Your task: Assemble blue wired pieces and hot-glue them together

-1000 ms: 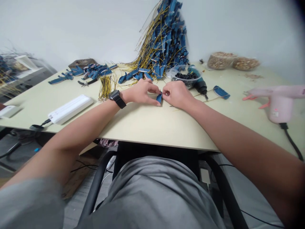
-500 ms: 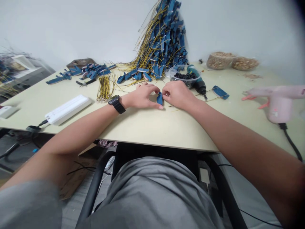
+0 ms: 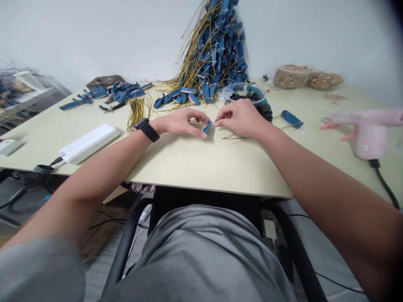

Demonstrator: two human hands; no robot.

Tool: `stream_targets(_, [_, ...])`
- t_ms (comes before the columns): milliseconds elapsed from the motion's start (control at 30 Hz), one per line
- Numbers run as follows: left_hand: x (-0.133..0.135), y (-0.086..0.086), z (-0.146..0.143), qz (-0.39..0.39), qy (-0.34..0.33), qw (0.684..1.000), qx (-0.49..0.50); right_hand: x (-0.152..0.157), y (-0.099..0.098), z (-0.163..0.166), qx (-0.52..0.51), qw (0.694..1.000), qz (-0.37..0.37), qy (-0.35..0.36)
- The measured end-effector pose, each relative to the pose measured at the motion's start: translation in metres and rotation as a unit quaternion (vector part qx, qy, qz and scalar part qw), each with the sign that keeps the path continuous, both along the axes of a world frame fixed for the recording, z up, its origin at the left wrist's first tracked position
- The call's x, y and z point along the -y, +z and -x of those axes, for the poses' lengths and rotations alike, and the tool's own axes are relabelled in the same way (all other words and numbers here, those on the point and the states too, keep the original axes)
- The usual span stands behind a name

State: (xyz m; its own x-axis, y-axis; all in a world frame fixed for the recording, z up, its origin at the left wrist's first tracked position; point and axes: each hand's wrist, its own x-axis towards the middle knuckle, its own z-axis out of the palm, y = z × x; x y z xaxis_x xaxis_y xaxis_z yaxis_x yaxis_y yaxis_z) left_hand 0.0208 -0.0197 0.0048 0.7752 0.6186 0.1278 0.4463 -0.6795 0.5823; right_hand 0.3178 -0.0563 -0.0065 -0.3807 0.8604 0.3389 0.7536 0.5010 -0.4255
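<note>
**Your table (image 3: 176, 167), crowded along the back**
Blue wire bundles (image 3: 214, 54) heap at its back; left of them lies a white power strip (image 3: 89, 143), right of them a clear bowl (image 3: 244, 94) and pink glue gun (image 3: 368, 130).

Left forearm (image 3: 94, 174) and right forearm (image 3: 310, 167) came in from the lower corners, angled toward center. Left hand (image 3: 180, 124) and right hand (image 3: 241, 118) sat mid-frame, backs up, fingers loosely curled. Left fingertips (image 3: 201, 132) and right fingertips (image 3: 218, 122) pointed inward, just apart.
</note>
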Motion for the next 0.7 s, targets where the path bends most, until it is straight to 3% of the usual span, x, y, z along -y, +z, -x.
stream_targets(233, [0.004, 0.01, 0.002, 0.071, -0.025, 0.997, 0.009, 0.006, 0.006, 0.006, -0.067, 0.994, 0.081, 0.026])
stream_targets(500, [0.003, 0.004, 0.003, 0.147, -0.012, 0.987, 0.064, 0.014, 0.011, 0.017, -0.098, 0.989, 0.106, 0.017])
stream_targets(600, [0.002, 0.004, 0.004, 0.151, -0.013, 0.986, 0.07, 0.025, 0.032, 0.021, -0.056, 0.994, 0.095, -0.006])
stream_targets(700, [0.0, 0.005, 0.006, 0.151, -0.012, 0.985, 0.076, 0.053, 0.068, 0.006, -0.012, 0.997, 0.054, -0.058])
